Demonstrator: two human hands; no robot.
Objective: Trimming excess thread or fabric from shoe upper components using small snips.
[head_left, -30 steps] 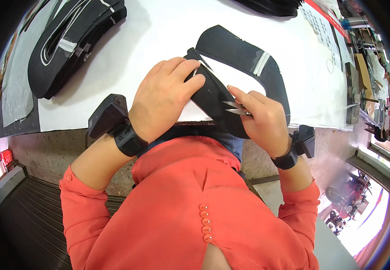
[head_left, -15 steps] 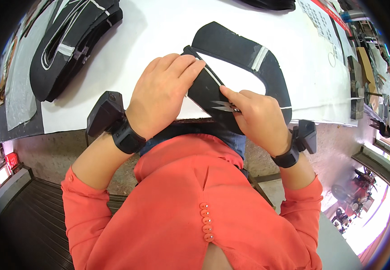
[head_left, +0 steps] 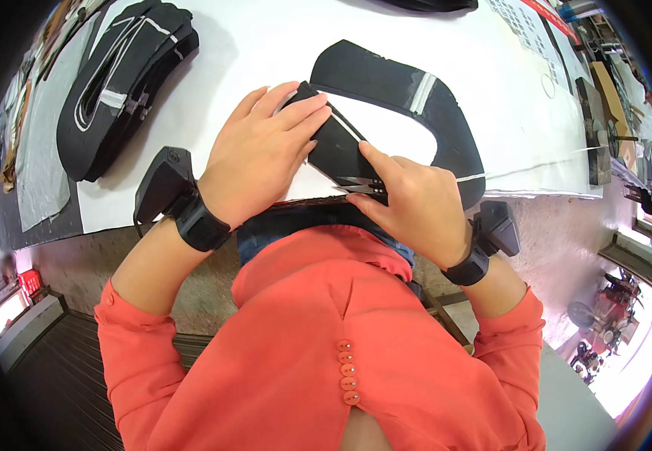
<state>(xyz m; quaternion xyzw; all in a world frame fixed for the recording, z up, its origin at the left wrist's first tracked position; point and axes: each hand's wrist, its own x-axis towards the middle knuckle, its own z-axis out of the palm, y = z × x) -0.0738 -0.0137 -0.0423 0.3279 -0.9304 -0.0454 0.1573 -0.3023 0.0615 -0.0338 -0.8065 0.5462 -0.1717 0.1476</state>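
A flat black U-shaped piece [head_left: 457, 128] lies on the white table, with a white strip along its inner edge and a white band across its far side. My left hand [head_left: 258, 154] holds the piece's left end, fingers over the top and thumb by the near edge. In my right hand [head_left: 420, 199] are small metal thread snips [head_left: 360, 186], their blades pointing left over the near part. The right index finger is stretched along the inner edge, at the strip. A thin white tape [head_left: 533, 165] runs from beneath this hand to the table's right side.
A stack of black curved pieces [head_left: 119, 83] with white strips stands at the left. Another black item [head_left: 435, 4] shows at the far edge. A dark block [head_left: 593, 131] and a printed sheet [head_left: 525, 34] are at the right. The table's near edge [head_left: 521, 195] runs before my waist.
My right hand has shifted slightly left and down, and its thumb now shows below the snips. My left fingers have spread a little over the piece's end. The view has shifted slightly.
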